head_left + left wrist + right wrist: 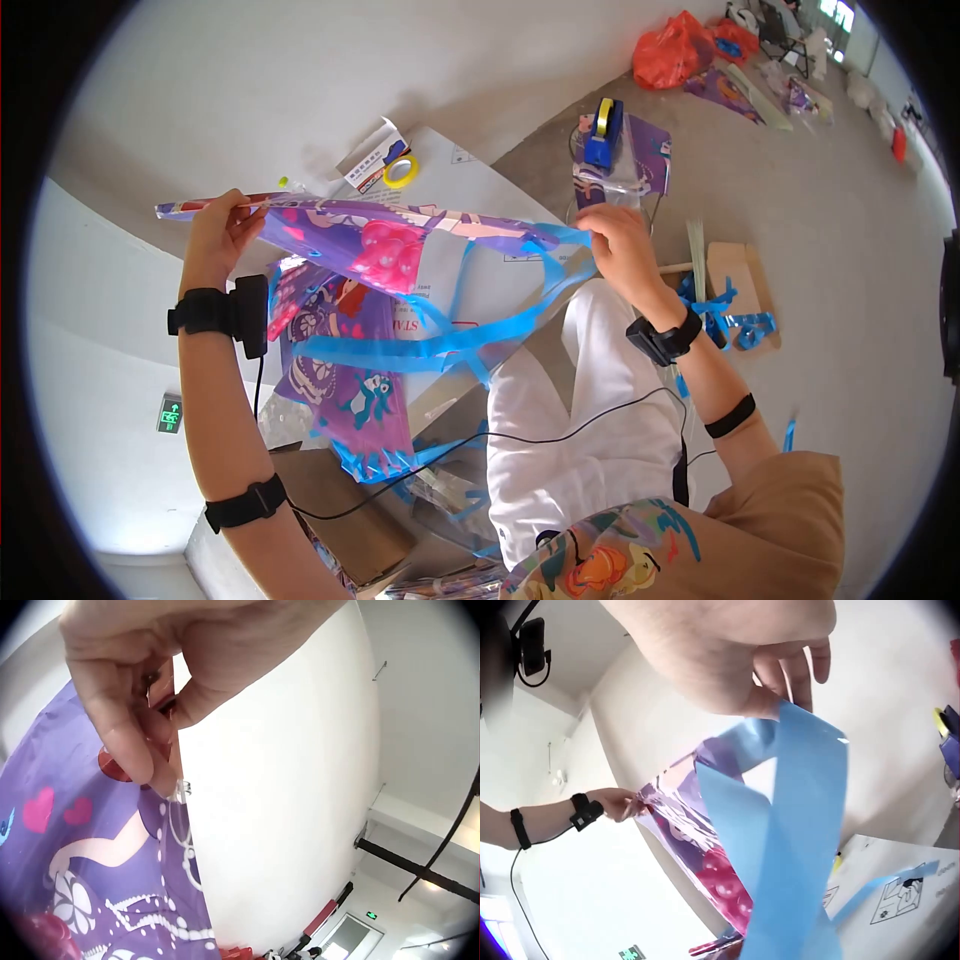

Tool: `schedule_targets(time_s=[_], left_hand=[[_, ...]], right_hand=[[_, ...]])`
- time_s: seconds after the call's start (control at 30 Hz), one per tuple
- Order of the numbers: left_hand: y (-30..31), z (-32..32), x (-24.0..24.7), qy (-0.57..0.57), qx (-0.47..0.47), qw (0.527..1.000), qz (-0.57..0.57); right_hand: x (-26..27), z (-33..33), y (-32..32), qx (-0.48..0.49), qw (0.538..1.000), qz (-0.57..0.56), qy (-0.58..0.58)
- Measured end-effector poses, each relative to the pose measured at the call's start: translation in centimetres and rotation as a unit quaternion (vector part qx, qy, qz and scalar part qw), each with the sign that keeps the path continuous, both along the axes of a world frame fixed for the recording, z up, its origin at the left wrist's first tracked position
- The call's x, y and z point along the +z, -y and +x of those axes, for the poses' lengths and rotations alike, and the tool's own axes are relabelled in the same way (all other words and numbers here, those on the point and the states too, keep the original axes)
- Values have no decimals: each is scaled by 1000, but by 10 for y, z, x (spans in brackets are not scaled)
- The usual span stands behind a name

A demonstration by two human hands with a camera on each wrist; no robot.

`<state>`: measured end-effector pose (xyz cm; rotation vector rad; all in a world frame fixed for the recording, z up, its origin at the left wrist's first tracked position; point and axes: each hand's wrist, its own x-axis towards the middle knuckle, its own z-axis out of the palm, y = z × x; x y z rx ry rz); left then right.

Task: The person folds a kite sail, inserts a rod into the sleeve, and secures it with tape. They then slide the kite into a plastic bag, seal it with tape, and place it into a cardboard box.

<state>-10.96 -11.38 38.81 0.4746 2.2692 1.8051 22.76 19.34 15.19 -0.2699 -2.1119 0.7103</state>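
A purple printed plastic kite (345, 232) with blue ribbon tails (400, 350) stretches between my two hands. My left hand (222, 232) pinches its far left end; the left wrist view shows the fingers (124, 754) curled over the kite's edge, where a red patch shows. On the other side, my right hand (622, 250) pinches a blue ribbon (802, 787) at the kite's right end. From there the ribbon hangs down in a loop. Beneath the held kite lies a second purple printed kite (375, 400) with blue tails, partly covered.
A white printed board (480, 280) lies below, with a yellow tape roll (401, 172) and a small box (372, 155) on it. Farther right are a blue tape dispenser (604, 135), thin white sticks (696, 260) and cardboard (740, 290). A black cable (560, 440) crosses the lap.
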Motion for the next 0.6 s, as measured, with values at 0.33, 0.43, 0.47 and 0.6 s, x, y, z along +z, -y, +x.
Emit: schedule_targets(time_s=[0.33,0.43,0.47,0.6], left_hand=[[3,21,23,3,1,1000,6],[8,25,28,5,10,1000,22],[10,25,29,7,16,999,29],[8,31,34,28,24,999,40]], right_hand=[[67,-11,53,-34,995,83,-52],[60,-6,45,-37,991,104,-76],[60,-5,44,-42,989,111,-87],[70,4,41,-62,983,138,-103]])
